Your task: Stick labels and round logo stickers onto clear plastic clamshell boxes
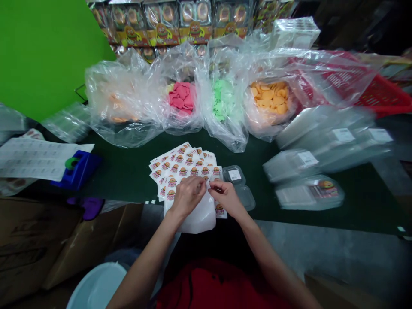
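Observation:
Sheets of burger stickers (183,171) lie fanned out on the green table in front of me. The top sheet has a bare white lower part (199,219) that hangs past the table's front edge. My left hand (188,193) is over this sheet, thumb and fingers pinched together. Close beside it, my right hand (227,196) pinches too, its fingertips nearly meeting those of the left. Whatever is between the fingertips is too small to make out. Just right of the sheets are a clear plastic box with a white label (234,174) and another clear box part (247,198).
Plastic bags of pink pieces (182,96), green pieces (219,98) and orange pieces (270,98) line the back. Stacked clear boxes (309,191) stand right, near a red basket (386,94). A blue tape dispenser (75,169) sits left.

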Action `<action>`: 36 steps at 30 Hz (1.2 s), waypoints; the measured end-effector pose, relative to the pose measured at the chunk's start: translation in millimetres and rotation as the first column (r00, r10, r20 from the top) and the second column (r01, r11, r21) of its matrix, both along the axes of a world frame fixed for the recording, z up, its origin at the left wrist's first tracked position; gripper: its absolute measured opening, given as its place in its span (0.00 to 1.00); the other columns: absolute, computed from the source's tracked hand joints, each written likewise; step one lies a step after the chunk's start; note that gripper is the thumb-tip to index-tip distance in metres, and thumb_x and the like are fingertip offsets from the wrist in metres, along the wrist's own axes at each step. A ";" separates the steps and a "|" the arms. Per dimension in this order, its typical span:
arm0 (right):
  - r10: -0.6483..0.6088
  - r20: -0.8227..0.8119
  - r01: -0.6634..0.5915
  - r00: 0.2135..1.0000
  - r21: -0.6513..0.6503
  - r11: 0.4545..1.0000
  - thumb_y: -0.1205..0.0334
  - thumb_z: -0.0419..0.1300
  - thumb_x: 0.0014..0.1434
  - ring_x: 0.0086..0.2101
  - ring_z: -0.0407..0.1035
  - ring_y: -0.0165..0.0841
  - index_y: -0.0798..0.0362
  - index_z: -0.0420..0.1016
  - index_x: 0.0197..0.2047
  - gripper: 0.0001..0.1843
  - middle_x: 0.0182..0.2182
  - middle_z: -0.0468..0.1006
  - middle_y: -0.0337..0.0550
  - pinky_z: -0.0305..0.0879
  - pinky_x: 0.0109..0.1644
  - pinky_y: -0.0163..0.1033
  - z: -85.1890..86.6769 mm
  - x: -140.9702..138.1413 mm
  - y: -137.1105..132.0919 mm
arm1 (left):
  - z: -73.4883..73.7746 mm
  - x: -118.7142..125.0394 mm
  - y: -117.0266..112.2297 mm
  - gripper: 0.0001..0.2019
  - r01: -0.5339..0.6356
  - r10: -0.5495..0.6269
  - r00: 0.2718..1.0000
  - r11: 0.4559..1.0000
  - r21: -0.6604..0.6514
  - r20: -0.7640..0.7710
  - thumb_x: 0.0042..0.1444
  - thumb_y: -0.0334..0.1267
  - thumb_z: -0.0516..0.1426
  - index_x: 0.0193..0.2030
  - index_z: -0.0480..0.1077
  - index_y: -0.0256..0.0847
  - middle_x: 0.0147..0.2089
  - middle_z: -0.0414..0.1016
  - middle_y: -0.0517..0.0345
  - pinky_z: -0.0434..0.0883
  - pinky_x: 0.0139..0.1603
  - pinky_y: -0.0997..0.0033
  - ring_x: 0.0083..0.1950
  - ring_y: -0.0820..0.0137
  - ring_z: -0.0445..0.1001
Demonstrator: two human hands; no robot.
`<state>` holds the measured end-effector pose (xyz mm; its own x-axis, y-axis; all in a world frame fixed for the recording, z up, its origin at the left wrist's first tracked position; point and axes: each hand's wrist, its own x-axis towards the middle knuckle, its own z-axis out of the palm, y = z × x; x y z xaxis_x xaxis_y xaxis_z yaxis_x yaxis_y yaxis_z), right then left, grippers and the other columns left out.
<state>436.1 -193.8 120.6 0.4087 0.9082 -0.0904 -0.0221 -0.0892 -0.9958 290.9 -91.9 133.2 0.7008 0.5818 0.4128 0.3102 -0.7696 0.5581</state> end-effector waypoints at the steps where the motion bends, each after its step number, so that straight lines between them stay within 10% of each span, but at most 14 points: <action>1: -0.020 -0.016 0.020 1.000 -0.017 1.000 0.56 0.64 0.52 0.29 0.64 0.32 0.51 0.80 0.30 0.08 0.26 0.70 0.36 0.62 0.35 0.38 -4.1 -0.4 0.6 | -2.2 1.0 1.7 0.07 -0.033 0.035 0.999 0.997 -0.073 0.024 0.65 0.32 0.58 0.40 0.78 0.42 0.40 0.85 0.53 0.79 0.42 0.66 0.40 0.65 0.83; 10: -0.211 0.114 0.219 0.971 -0.060 0.974 0.63 0.62 0.52 0.29 0.66 0.34 0.52 0.79 0.51 0.21 0.29 0.71 0.36 0.67 0.39 0.41 -19.2 4.6 34.2 | -32.7 15.0 43.9 0.11 -0.230 0.590 0.776 0.596 -0.769 0.225 0.59 0.45 0.63 0.36 0.75 0.38 0.32 0.80 0.57 0.80 0.35 0.69 0.30 0.69 0.81; 15: -0.272 0.372 0.257 0.887 0.090 0.962 0.58 0.64 0.62 0.50 0.72 0.45 0.50 0.82 0.51 0.15 0.51 0.76 0.53 0.71 0.52 0.47 11.9 -0.1 25.3 | -22.9 13.6 19.9 0.08 -0.345 0.528 0.780 0.810 -0.473 0.335 0.66 0.40 0.60 0.41 0.76 0.39 0.43 0.83 0.51 0.81 0.45 0.66 0.43 0.67 0.83; 19: -0.164 0.020 0.164 0.986 0.003 0.986 0.46 0.65 0.63 0.40 0.75 0.40 0.51 0.82 0.42 0.16 0.41 0.82 0.47 0.72 0.44 0.42 23.3 -9.0 9.4 | -8.6 8.5 -23.5 0.06 -0.195 0.206 0.920 0.978 -0.068 0.334 0.70 0.34 0.58 0.48 0.76 0.42 0.54 0.82 0.48 0.80 0.60 0.55 0.56 0.62 0.82; 22: -0.207 -0.161 0.205 0.965 -0.030 0.978 0.48 0.67 0.58 0.35 0.74 0.37 0.51 0.81 0.38 0.14 0.34 0.82 0.43 0.71 0.42 0.40 22.6 -8.2 -1.8 | 1.3 3.9 -42.4 0.07 -0.080 0.086 0.958 0.996 -0.034 0.275 0.70 0.34 0.58 0.52 0.76 0.43 0.58 0.80 0.47 0.81 0.59 0.55 0.57 0.62 0.81; 26: -0.137 -0.055 0.140 0.989 0.045 0.989 0.54 0.67 0.58 0.37 0.74 0.36 0.50 0.79 0.34 0.09 0.36 0.80 0.42 0.69 0.40 0.39 30.6 1.5 -21.7 | 25.4 0.3 -38.3 0.13 -0.046 0.093 0.975 0.973 -0.224 0.201 0.70 0.39 0.61 0.58 0.74 0.44 0.60 0.78 0.46 0.83 0.43 0.65 0.58 0.61 0.80; 29: -0.033 0.061 0.028 0.998 0.088 0.996 0.57 0.65 0.62 0.39 0.74 0.36 0.49 0.80 0.34 0.07 0.38 0.80 0.42 0.70 0.43 0.39 40.9 5.1 -38.2 | 46.4 3.5 -29.6 0.05 0.090 -0.064 0.992 0.962 -0.257 0.109 0.70 0.39 0.60 0.50 0.76 0.44 0.53 0.81 0.50 0.80 0.49 0.62 0.54 0.62 0.79; 36: -0.189 0.336 0.177 0.923 0.066 0.982 0.57 0.66 0.65 0.61 0.70 0.46 0.43 0.74 0.68 0.28 0.61 0.77 0.50 0.65 0.67 0.54 26.2 27.9 -79.2 | 67.5 14.6 -37.9 0.05 0.010 0.046 0.976 0.967 -0.256 0.213 0.70 0.37 0.60 0.41 0.76 0.43 0.45 0.79 0.54 0.74 0.52 0.64 0.50 0.65 0.78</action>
